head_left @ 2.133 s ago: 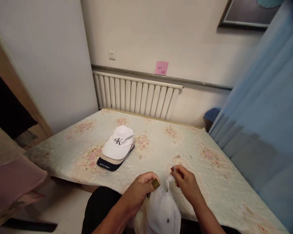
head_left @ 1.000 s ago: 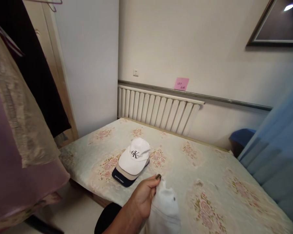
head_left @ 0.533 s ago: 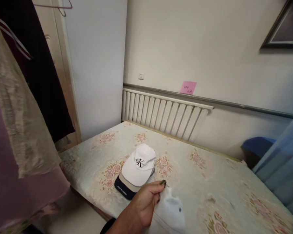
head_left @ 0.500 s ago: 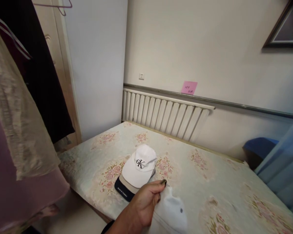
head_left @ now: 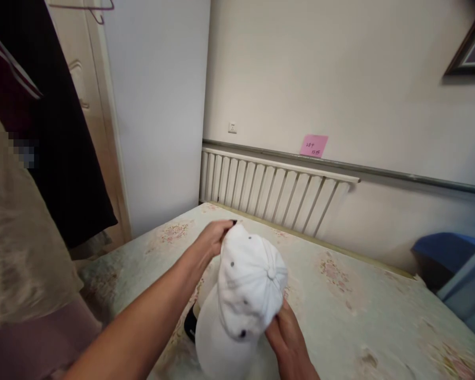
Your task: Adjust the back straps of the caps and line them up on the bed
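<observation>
The white cap (head_left: 253, 287) is soft and slightly creased, its stitched seams gathering at a round covered button on top of the crown. Small grey eyelets dot the panels, and a small dark mark sits low on the front, close to the brim. It is held over the near part of the floral-covered bed (head_left: 332, 322), tilted so that its top faces the camera

The left hand (head_left: 217, 235) has a pinching grip on the crown's far left edge, thumb uppermost with a dark nail showing, the finger below mostly hidden by the fabric. The right hand (head_left: 287, 338) touches the near right side of the crown; its fingers go out of sight behind the cap, so how far that grip is closed cannot be told

The brim points to the near left, and the long axis runs from there up through the button toward the far right

Just left of the brim, partly covered by the held cap, the dark brim (head_left: 190, 323) of another cap shows. Beyond the bed's far edge stands a white radiator (head_left: 277, 184), with a pink note (head_left: 314, 146) on the wall just above it and a socket (head_left: 232, 127) further left. Dark and beige garments (head_left: 19, 237) hang at the left; a blue curtain (head_left: 473, 298) hangs at the right
</observation>
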`<control>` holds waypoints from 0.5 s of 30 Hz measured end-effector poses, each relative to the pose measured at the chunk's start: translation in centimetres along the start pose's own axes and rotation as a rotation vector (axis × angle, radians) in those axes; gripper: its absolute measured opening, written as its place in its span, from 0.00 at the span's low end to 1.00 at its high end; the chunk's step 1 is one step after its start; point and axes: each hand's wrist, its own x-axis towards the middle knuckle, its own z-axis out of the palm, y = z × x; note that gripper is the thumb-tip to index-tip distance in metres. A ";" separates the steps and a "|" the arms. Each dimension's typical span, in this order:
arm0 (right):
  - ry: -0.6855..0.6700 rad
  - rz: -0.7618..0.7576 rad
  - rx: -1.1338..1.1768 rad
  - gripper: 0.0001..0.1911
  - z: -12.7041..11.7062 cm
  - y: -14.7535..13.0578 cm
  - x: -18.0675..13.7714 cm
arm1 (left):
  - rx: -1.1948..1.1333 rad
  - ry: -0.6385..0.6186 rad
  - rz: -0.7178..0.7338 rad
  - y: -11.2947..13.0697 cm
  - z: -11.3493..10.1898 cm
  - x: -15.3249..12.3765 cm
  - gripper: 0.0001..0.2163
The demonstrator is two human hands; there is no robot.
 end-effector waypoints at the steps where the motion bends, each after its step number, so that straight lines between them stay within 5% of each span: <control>1: 0.006 -0.014 0.052 0.21 0.6 0.3 2.6 | 0.042 0.052 0.044 0.5 -0.5 1.1 0.10; 3: 0.063 0.038 0.257 0.22 1.5 1.3 6.8 | 0.144 0.164 0.109 0.2 -1.4 2.3 0.14; 6: 0.121 0.125 0.268 0.18 1.7 4.1 10.2 | 0.308 0.282 0.150 -3.4 -1.8 1.8 0.21; 8: 0.159 0.199 0.236 0.16 1.3 6.3 10.9 | 0.422 0.289 0.141 -7.4 -1.3 0.4 0.22; 12: 0.222 0.312 0.147 0.16 -0.2 9.1 10.7 | 1.039 0.164 0.060 -16.0 0.1 -2.7 0.26; 15: 0.240 0.331 0.067 0.16 -1.5 9.7 9.9 | 1.221 0.166 0.066 -20.1 0.5 -3.9 0.28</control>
